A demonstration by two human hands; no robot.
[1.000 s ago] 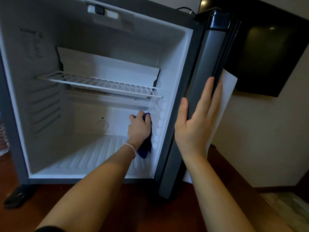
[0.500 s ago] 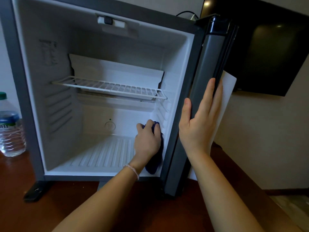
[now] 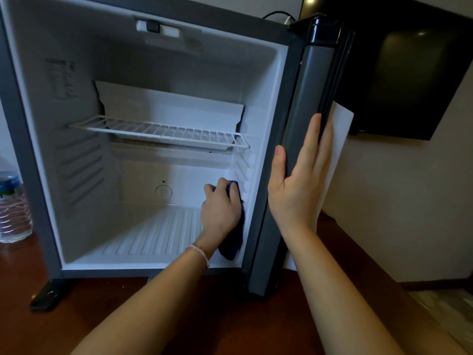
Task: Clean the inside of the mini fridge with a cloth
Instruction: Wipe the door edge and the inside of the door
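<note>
1. Left hand (image 3: 221,210) grips the blue cloth (image 3: 231,242) with curled fingers, pressing it against the fridge's right inner wall (image 3: 252,190), low down, near the back corner.
2. Change over the last second: the left hand and cloth have slid a little lower on that wall, from the slotted rails just under the wire shelf (image 3: 163,130) toward the ribbed floor (image 3: 153,237). Part of the apparent shift is the head camera moving; a water bottle (image 3: 12,208) has come into view at left on the bench (image 3: 102,311).
3. Right hand (image 3: 298,180) unchanged: fingers straight and flat on the edge of the open door (image 3: 303,124), thumb on the inner side, bracing rather than gripping.
4. Meaning: a downward wipe of the right wall looks underway. Floor, back wall, left wall and shelf likely remain to do, though no dirt is visible either way.
5. Cloth's tail hangs below the hand, near the floor's front edge.
</note>
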